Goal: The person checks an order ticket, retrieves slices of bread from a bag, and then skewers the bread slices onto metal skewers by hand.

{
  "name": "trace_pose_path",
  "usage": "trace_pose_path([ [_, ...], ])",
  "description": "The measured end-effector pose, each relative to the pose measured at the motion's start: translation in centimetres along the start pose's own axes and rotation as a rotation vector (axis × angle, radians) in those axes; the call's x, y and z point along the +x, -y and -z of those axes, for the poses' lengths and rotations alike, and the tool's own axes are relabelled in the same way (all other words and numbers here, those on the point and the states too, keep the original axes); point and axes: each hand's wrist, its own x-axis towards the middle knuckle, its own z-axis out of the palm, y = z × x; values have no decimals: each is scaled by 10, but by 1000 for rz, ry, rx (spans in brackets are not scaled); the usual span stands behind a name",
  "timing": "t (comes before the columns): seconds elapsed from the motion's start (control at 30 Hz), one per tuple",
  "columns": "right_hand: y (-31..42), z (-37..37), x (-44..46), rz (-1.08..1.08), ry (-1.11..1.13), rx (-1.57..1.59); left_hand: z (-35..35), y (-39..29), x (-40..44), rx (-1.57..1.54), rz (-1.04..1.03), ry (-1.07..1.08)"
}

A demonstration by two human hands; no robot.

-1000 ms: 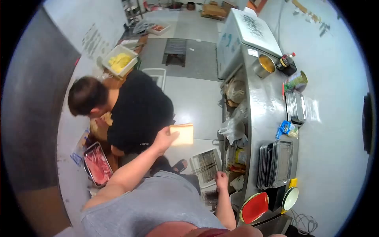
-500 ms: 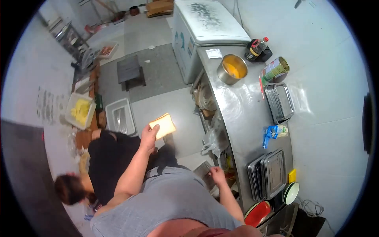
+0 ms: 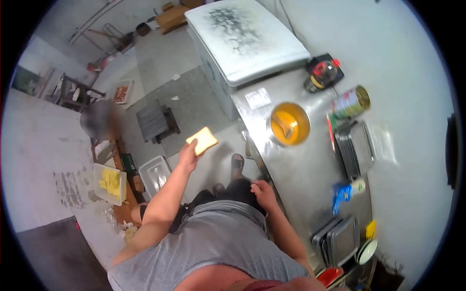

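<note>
My left hand [image 3: 188,157] is held out in front of me, closed on a slice of white bread [image 3: 203,140] with a pale brown crust, gripped by its near edge. My right hand [image 3: 263,195] hangs low beside my thigh, near the edge of the steel counter [image 3: 296,177]. Its fingers are curled in and I see nothing in them. On the counter, ahead and to the right, stands a metal pot [image 3: 305,127] with yellow-orange liquid and a utensil inside.
A white chest freezer [image 3: 272,43] stands beyond the counter. Along the wall are a bottle [image 3: 320,77], a tin can [image 3: 357,101], stacked trays [image 3: 359,150] and a blue packet [image 3: 342,196]. Left are a tub of yellow food [image 3: 110,183], a low stool [image 3: 154,120] and a floor bin [image 3: 156,177].
My view has turned and shifted forward, bringing the pot closer. The bread stays in my left hand. The person in black at my left has mostly gone out of sight behind my arm.
</note>
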Motion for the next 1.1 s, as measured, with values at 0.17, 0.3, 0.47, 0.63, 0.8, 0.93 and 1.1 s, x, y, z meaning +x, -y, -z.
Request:
trace_pose_path([
  [0.17, 41, -14, 86, 68, 90, 38, -106, -54, 110, -11, 19, 52],
  [0.3, 100, 1, 134, 174, 215, 98, -216, -124, 166, -184, -65, 112],
  [0.47, 141, 11, 177, 165, 257, 67, -247, -147, 201, 326, 119, 36],
  [0.63, 176, -10, 207, -7, 401, 93, -92, -98, 162, 652, -85, 29],
  [0.8, 201, -49, 258, -95, 567, -70, 141, -56, 53, 969, 91, -787],
  [0.93, 227, -110, 307, -68, 614, -193, 269, 9, -20, 630, 188, -1130],
  [1.1, 247, -214, 370, -200, 542, -262, 334, 102, -17, 522, 427, -1082],
])
